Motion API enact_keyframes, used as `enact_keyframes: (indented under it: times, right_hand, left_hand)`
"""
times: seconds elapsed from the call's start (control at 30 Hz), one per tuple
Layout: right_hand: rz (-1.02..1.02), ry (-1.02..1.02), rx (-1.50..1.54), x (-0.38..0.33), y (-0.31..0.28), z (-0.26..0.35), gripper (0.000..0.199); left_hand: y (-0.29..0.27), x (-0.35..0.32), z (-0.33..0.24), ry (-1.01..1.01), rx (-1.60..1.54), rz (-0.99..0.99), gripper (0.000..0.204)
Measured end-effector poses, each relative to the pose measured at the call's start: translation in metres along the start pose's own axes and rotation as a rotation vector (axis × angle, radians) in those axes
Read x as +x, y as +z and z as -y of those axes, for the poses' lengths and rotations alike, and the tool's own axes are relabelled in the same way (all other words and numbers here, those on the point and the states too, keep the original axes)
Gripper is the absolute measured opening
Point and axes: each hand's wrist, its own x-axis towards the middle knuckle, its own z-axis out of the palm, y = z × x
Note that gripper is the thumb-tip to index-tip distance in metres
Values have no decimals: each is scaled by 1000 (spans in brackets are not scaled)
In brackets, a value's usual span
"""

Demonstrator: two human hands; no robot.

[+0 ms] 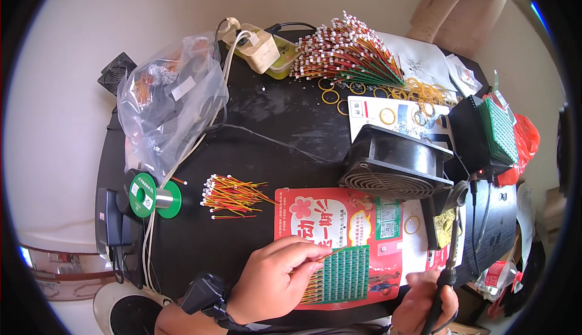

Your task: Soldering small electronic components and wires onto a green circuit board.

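Note:
My left hand [273, 274], a dark strap device on its wrist, pinches a thin yellow-and-red wire at the upper left corner of a green circuit board panel [347, 274]. Several similar wires fan out from the board's left edge, partly hidden under the hand. The panel lies flat on a red printed sheet [297, 226]. To the right of it, my right hand [418, 308] closes round the handle of a soldering iron [449, 268], whose tip points up toward a metal holder [456, 194]. A loose pile of short connector wires [236, 197] lies left of the sheet.
A black fan [397, 165] stands beyond the sheet, near a yellow sponge [445, 229]. At left are a green solder spool [145, 195] and a plastic bag [173, 105]. Behind lie a large wire bundle [348, 50], rubber bands [418, 92] and a power strip [257, 50]. Green boards [498, 130] top a black box.

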Motion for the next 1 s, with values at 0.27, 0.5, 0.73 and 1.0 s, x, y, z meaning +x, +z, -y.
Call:
enact_keyframes:
  times: [0.27, 0.5, 0.73, 1.0]
  right_hand:
    - [138, -1277, -278, 57, 98, 36, 54]
    - [191, -990, -298, 51, 103, 43, 45]
    - [181, -969, -472, 55, 105, 45, 39]
    - [185, -860, -585, 52, 103, 45, 42]
  left_hand:
    - [5, 6, 2, 189, 201, -114, 13]
    - [17, 4, 2, 287, 328, -57, 14]
    - [-4, -2, -13, 109, 137, -192, 7]
    - [-4, -1, -6, 147, 57, -103, 12]
